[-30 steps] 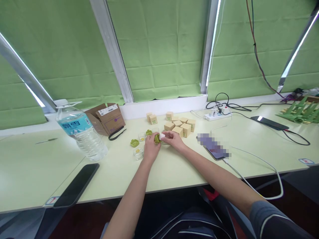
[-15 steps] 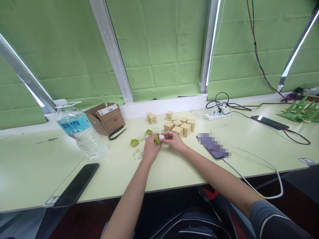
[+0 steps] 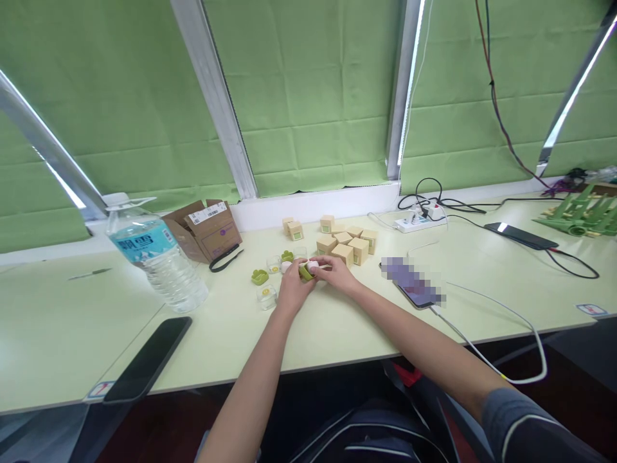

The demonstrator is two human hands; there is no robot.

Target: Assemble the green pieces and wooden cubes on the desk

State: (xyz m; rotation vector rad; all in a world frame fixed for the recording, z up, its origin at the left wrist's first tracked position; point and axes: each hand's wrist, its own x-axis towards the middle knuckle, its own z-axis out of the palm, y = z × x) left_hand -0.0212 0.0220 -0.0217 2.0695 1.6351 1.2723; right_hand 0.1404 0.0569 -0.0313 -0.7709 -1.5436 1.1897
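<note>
My left hand (image 3: 294, 289) grips a small olive-green cup-shaped piece (image 3: 305, 272). The fingers of my right hand (image 3: 337, 274) pinch a small pale pink piece (image 3: 313, 265) against the green one's opening; how deep it sits is hidden. Just left of my hands lie a green flower-shaped piece (image 3: 259, 277) and, farther back, a second green piece (image 3: 287, 255). Clear little cups stand around them: a front cup (image 3: 267, 296) and a middle cup (image 3: 274, 264), both with yellow marks, and a back cup (image 3: 299, 252). Another pink piece (image 3: 286, 266) shows beside my left hand.
Several small tan boxes (image 3: 359, 250) are grouped behind my right hand. An open cardboard box (image 3: 216, 235), a large water bottle (image 3: 166, 263) and a black phone (image 3: 149, 357) are to the left. Rightward lie a charging phone (image 3: 414, 283) with a white cable and a power strip (image 3: 419, 220).
My right fingers have shifted slightly, and the pink piece now sits closer against the green piece. The second pink piece beside my left hand shows more clearly.
</note>
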